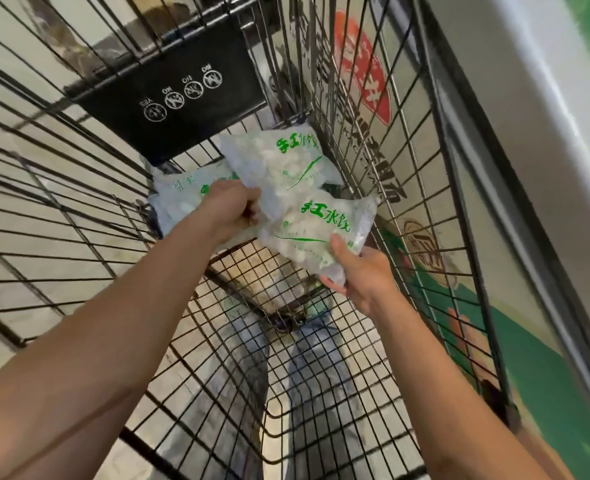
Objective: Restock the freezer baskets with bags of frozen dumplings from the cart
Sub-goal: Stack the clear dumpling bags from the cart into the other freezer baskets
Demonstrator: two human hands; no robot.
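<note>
I look down into a wire shopping cart (321, 344). My left hand (231, 213) grips the edge of a clear dumpling bag with green print (279, 161), held above the cart's floor. My right hand (362, 271) holds a second such bag (316, 233) from below, thumb on top. A third bag (179, 195) lies in the cart behind my left hand, partly hidden. The freezer baskets are out of view.
The cart's black child-seat flap (172, 95) with white icons stands at the far end. A white freezer cabinet (529, 168) with green and red graphics runs along the right of the cart. Tiled floor shows through the wires at left.
</note>
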